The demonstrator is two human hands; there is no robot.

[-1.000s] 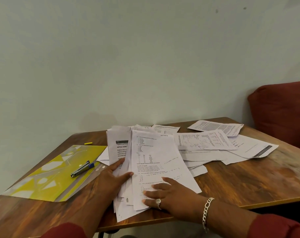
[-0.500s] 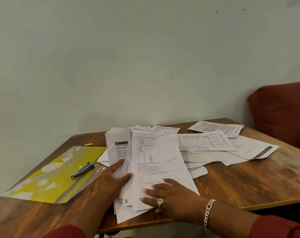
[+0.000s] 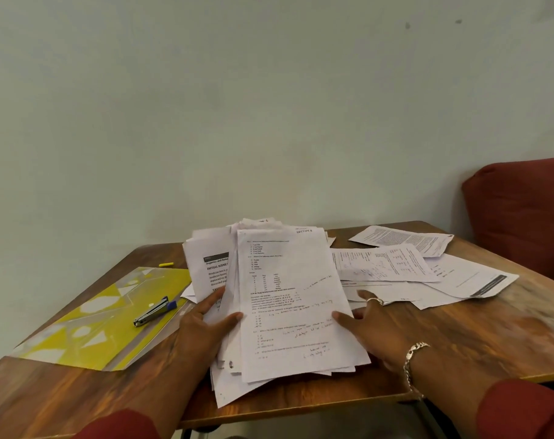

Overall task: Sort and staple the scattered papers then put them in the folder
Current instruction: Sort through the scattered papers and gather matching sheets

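The left hand [image 3: 206, 327] and right hand [image 3: 369, 331] each grip a side of an uneven sheaf of white printed sheets [image 3: 288, 299] at the near edge of the brown wooden table [image 3: 459, 340], its long axis running away from the person, top edge toward the wall. Sorting looks barely begun (nothing is stapled): more loose white pages [image 3: 405, 270] lie fanned beyond on the right, and the small silver-and-blue stapler [image 3: 155, 311] rests untouched on the flat yellow patterned plastic folder [image 3: 89, 324] to the left.

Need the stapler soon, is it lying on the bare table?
No, the stapler lies on the yellow folder, left of the paper stack.
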